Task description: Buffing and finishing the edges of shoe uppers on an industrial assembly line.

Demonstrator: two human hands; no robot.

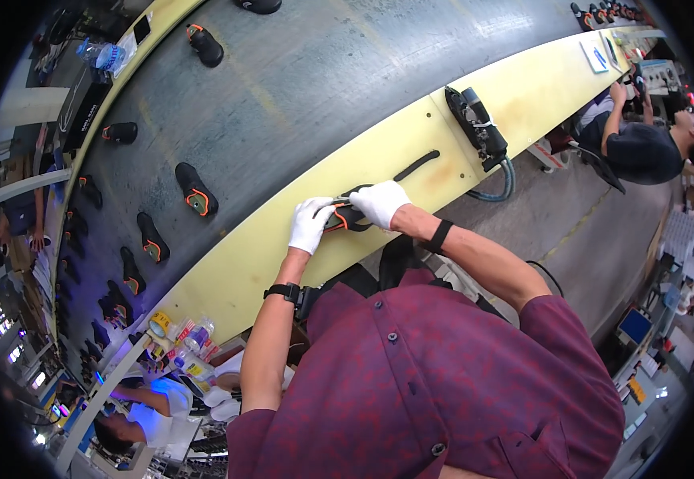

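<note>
A black shoe with orange edging is between my two hands, low over the pale yellow bench in front of me. My left hand, in a white glove, is closed on its left end. From the right, my right hand, also in a white glove, is closed over its upper part and covers much of it. A thin greyish thing shows between my fingertips, too small to name. Just beyond my right hand, a narrow black strip lies on the bench.
A black device with a grey hose stands on the bench to the right. Beyond the bench, a wide grey conveyor carries several black shoes, one nearby shoe among them. Tape and bottles crowd the bench's left end. Co-workers sit at both sides.
</note>
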